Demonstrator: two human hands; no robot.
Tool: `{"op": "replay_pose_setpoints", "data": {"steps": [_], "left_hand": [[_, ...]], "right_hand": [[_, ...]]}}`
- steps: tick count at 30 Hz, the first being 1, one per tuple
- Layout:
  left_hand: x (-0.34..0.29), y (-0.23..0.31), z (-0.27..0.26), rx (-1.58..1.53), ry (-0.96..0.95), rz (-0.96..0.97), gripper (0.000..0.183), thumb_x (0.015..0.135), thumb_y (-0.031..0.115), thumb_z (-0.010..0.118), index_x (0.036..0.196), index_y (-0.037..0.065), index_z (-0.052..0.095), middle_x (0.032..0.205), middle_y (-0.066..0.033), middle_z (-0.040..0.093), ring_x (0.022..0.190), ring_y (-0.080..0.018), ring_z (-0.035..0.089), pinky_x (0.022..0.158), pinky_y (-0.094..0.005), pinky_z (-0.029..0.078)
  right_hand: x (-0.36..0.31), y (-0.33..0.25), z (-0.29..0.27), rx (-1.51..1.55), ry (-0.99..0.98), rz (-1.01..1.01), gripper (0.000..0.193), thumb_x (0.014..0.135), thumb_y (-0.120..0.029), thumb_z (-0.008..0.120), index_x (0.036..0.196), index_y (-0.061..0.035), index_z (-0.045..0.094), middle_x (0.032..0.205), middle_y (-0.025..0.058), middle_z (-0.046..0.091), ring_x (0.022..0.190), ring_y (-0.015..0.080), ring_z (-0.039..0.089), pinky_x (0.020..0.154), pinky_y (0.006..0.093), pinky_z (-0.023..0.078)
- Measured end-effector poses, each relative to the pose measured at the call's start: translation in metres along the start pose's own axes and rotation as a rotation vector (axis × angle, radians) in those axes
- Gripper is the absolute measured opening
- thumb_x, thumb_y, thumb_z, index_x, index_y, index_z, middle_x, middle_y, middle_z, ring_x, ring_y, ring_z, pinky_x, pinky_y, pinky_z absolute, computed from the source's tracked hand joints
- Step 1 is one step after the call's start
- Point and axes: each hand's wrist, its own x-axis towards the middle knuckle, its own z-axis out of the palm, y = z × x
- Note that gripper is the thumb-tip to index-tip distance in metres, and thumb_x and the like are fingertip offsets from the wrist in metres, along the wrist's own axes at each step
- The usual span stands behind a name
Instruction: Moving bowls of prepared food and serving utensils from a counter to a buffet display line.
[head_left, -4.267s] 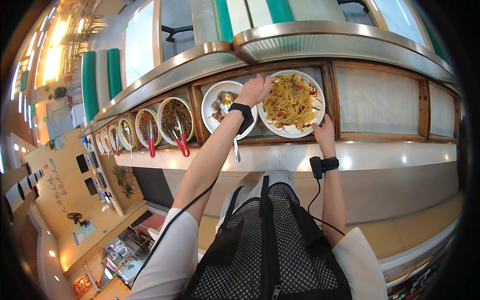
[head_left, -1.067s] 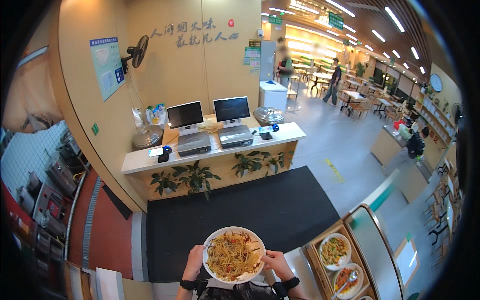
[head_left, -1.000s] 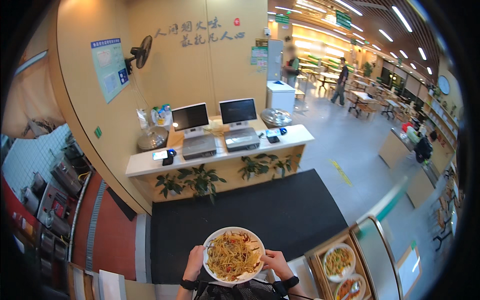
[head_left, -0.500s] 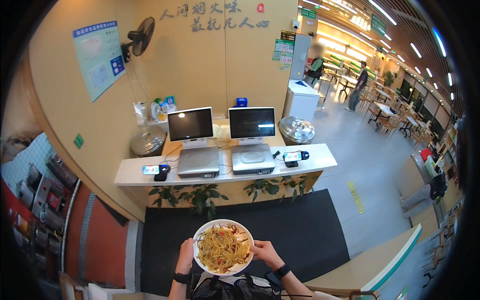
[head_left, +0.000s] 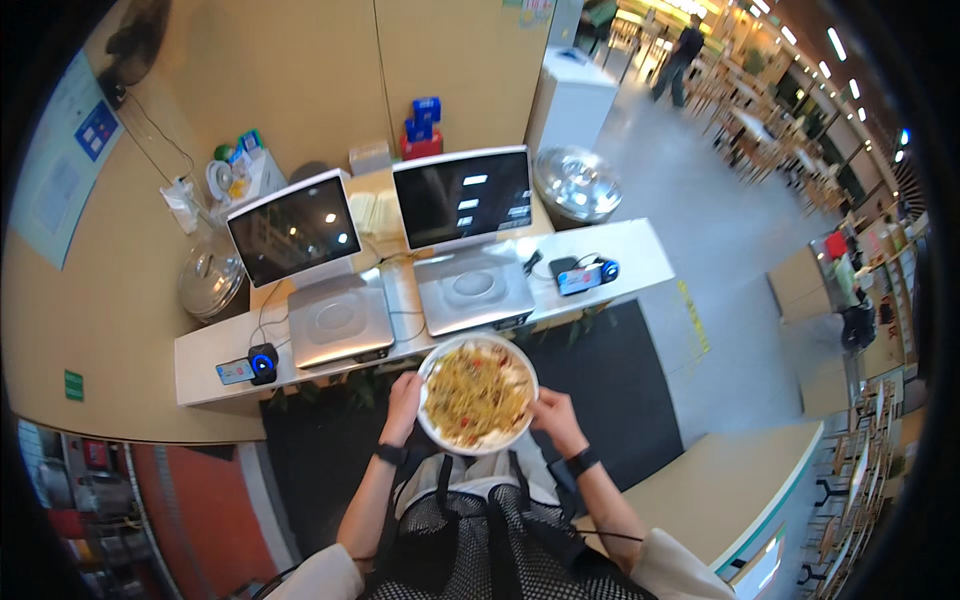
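I hold a white plate [head_left: 436,428] heaped with yellow noodles [head_left: 477,392] in front of my chest. My left hand [head_left: 402,403] grips its left rim and my right hand [head_left: 553,417] grips its right rim. Both wrists wear black bands. The plate hovers just before a white counter [head_left: 645,255] that carries two flat metal weighing scales, the left scale [head_left: 339,324] and the right scale [head_left: 473,288], each under a dark tilted screen [head_left: 462,196]. The right scale lies directly beyond the plate.
Small payment scanners sit at both ends of the counter, one on the left [head_left: 250,366] and one on the right [head_left: 582,274]. Round metal lids [head_left: 578,181] and boxes lie behind it. A black mat [head_left: 620,385] covers the floor, and a pale counter corner [head_left: 730,495] stands at my right.
I have carried the plate away from the food trays and walked up to the scale counter. The counter and its screens are now much closer, directly ahead of the plate.
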Motion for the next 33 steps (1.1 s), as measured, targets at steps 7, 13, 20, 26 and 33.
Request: {"op": "replay_pose_setpoints", "data": {"steps": [7,13,20,26,33], "left_hand": [[0.088,-0.012,0.014,0.043,0.090,-0.092,0.029,0.094,0.021,0.051,0.101,-0.003,0.065,0.093,-0.0090,0.066,0.089,-0.0169,0.058,0.082,-0.0314,0.046],[0.120,-0.038,0.024,-0.003,0.208,-0.196,0.027,0.091,0.016,0.051,0.107,-0.003,0.062,0.099,-0.0094,0.064,0.095,-0.0185,0.056,0.086,-0.0310,0.045],[0.154,-0.038,0.048,-0.094,0.210,-0.451,0.026,0.086,0.017,0.053,0.108,0.007,0.059,0.091,-0.0017,0.057,0.078,-0.0114,0.054,0.066,-0.0268,0.045],[0.156,-0.041,0.062,-0.180,0.175,-0.422,0.020,0.091,0.019,0.051,0.107,0.010,0.059,0.094,-0.0021,0.059,0.084,-0.0130,0.058,0.077,-0.0271,0.047],[0.138,-0.065,0.023,-0.077,0.134,-0.184,0.032,0.098,0.020,0.055,0.127,0.005,0.053,0.104,-0.0068,0.065,0.092,-0.0148,0.064,0.082,-0.0297,0.053]], "right_hand": [[0.115,-0.001,-0.007,0.076,-0.003,0.059,0.033,0.091,-0.010,0.061,0.121,-0.0021,0.071,0.087,0.0011,0.071,0.072,0.0058,0.065,0.060,0.0219,0.052],[0.203,0.034,-0.020,0.085,-0.079,0.108,0.043,0.089,-0.009,0.063,0.132,-0.0035,0.067,0.076,-0.0044,0.062,0.064,0.0021,0.049,0.058,0.0205,0.043],[0.270,0.023,-0.042,-0.025,-0.143,0.181,0.048,0.088,-0.007,0.062,0.135,-0.0028,0.064,0.082,-0.0009,0.067,0.069,0.0040,0.055,0.061,0.0224,0.046],[0.287,0.035,-0.057,0.021,-0.136,0.171,0.047,0.089,-0.010,0.062,0.136,-0.0033,0.063,0.084,0.0000,0.066,0.073,0.0048,0.056,0.063,0.0219,0.046],[0.264,0.023,-0.048,0.148,-0.075,0.211,0.045,0.104,-0.036,0.055,0.135,-0.0039,0.061,0.104,0.0068,0.070,0.084,0.0157,0.069,0.071,0.0293,0.057]]}}
